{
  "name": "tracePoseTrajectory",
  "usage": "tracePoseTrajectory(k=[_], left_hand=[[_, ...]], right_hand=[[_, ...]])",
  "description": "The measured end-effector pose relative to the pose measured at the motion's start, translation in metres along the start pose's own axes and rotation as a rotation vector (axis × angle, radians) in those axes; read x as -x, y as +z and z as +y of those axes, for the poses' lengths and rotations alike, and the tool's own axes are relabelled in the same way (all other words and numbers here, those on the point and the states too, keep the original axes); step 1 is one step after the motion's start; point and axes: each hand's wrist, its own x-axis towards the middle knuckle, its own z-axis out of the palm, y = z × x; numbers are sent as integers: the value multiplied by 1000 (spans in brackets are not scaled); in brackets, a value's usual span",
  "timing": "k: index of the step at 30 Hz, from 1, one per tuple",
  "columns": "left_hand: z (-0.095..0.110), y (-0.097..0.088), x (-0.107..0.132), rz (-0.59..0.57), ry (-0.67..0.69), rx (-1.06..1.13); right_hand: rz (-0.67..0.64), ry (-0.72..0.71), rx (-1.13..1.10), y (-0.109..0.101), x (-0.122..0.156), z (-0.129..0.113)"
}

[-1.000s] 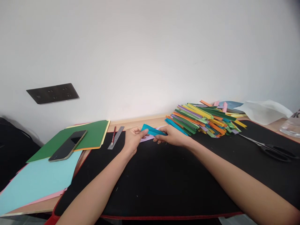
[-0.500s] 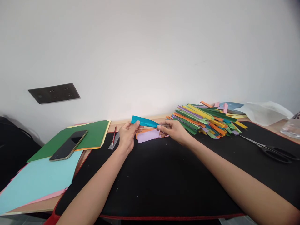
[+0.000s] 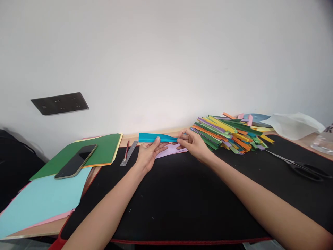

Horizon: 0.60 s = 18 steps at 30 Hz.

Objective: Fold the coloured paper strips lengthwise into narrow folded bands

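A blue paper strip (image 3: 147, 138), creased along its length, is held up between both hands above the black mat (image 3: 177, 198). My left hand (image 3: 147, 155) pinches its lower edge near the middle, thumb in front and fingers behind. At the strip's right end my right hand (image 3: 194, 144) grips it between thumb and fingers, and the strip narrows there as if folded. Beneath the hands lie purple paper strips (image 3: 169, 150), partly covered by them.
Right of the hands is a heap of folded coloured strips (image 3: 231, 133), with scissors (image 3: 303, 168) beyond. A ruler (image 3: 132, 151) and pencil (image 3: 126, 151) lie left. A phone (image 3: 76, 161) rests on green paper (image 3: 106, 147); light-blue sheets (image 3: 49, 196) lie nearer. Clear plastic (image 3: 293, 125) is at far right.
My left hand has turned and slid along the blue strip toward its middle. The strip's left end has moved left and down, and the strip lies more level. My right hand stays nearly in place.
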Motion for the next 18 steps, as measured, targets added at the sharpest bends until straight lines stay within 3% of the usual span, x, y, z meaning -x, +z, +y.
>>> tracePoseTrajectory(k=[7,18], left_hand=[[1,2,1,1,23,26],[0,4,1,-1,66,127]], right_hand=[[-62,-41,48,0,-1,5],[98,108,-127,5,1,0]])
